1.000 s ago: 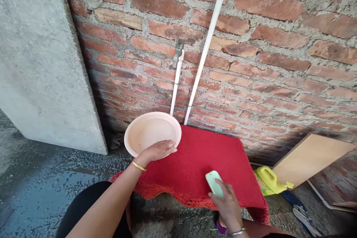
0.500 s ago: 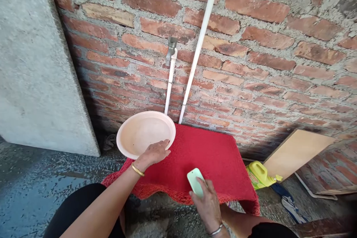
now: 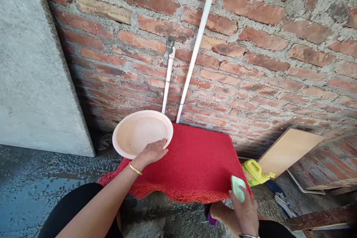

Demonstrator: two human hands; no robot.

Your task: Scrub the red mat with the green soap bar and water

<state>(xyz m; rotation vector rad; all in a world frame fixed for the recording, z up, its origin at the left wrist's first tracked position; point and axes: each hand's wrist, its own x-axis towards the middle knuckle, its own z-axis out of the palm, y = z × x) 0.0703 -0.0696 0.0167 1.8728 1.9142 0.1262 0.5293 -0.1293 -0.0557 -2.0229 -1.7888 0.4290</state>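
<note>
My left hand grips the near right rim of a pale pink plastic basin, fingers over the edge and thumb outside. The round basin stands at the left end of a red cloth with a fringed front edge, spread over a low surface. Small dark specks show inside it. In my right hand is a pale green scrub brush, rounded and palm-sized, held over the cloth's front right corner. My fingers cover its lower part.
Behind stands a brick wall with white pipes and a grey tap. A concrete slab leans at left. To the right are a yellow-green jug, a board and a slipper. The floor is wet.
My right hand has carried the scrub brush to the right, from the cloth's front middle to its right corner. The left hand stays on the basin. The view has shifted slightly.
</note>
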